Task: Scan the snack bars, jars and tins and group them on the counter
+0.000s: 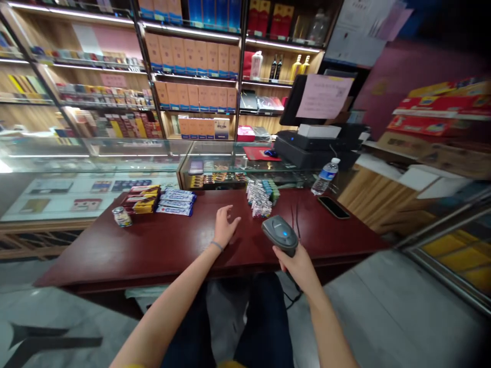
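Note:
My right hand grips the handle of a dark grey barcode scanner with a blue light on top, held just over the near edge of the red-brown table. My left hand rests on the table top with fingers spread, holding nothing. Just beyond it stands a cluster of small jars and bottles. At the table's far left lie blue-and-white snack bars, dark boxed bars and a lone small glass jar.
A black phone and a water bottle sit at the table's right. Behind are glass display counters, a cash register with monitor and stocked shelves. Cardboard boxes pile up on the right.

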Available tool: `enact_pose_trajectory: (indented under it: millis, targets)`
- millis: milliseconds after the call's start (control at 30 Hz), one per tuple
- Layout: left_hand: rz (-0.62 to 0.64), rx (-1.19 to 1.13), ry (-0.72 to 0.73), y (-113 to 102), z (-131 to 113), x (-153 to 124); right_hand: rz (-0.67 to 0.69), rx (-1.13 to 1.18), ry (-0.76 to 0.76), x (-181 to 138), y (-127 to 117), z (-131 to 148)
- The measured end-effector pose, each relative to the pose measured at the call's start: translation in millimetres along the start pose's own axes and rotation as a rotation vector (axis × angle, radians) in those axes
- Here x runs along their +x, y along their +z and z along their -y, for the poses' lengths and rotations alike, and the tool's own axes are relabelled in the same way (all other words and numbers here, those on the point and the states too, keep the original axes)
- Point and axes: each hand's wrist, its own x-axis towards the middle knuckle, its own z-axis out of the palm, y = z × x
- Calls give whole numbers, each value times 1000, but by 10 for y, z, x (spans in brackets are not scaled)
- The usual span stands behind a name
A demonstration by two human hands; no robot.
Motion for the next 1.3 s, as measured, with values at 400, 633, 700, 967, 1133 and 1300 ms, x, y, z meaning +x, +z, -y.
enact_pose_trajectory:
  millis: [400,633,700,967,1133,1300]
  targets:
    - [43,-92,-100,1150,100,123,-79,-29,49,-60,-569,-265]
    - [35,-50,-115,1190,166,195,-70,-21,53,27,-594,-431]
    - [39,-71,-121,1194,189,211,-64,-4,44,84,-560,-447]
    - [35,-153,-141,1099,139,186,2,80,12,327,-432,-409]
    - [43,-335,-174,664,66,49,3,104,-12,438,-316,-349]
    - [30,-471,-302,-185,76,-114,13,140,-66,509,-65,-314]
